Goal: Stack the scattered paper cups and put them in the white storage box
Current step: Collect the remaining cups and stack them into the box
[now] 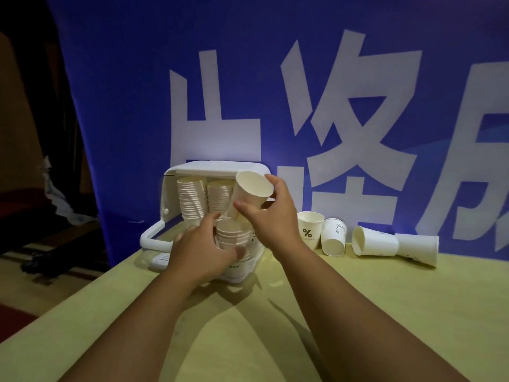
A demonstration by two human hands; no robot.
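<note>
Worked before a blue banner (pixel 124 92) at a table (pixel 358 312). Had the white storage box (pixel 214 166) tipped on its side near the table's left edge, cup stacks (pixel 191 199) packed inside. Curled the fingers of the left hand (pixel 198 252) round a short stack (pixel 231 235) at the box's mouth. Pinched one tilted paper cup (pixel 252 194) in the right hand (pixel 271 219), between thumb and fingers, just above. Had four loose cups (pixel 334 241) right of the box, one upright

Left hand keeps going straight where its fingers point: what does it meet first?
The short stack of cups right ahead of the left hand, at the mouth of the white storage box. Depth is blurred; the fingers may already touch it.
</note>
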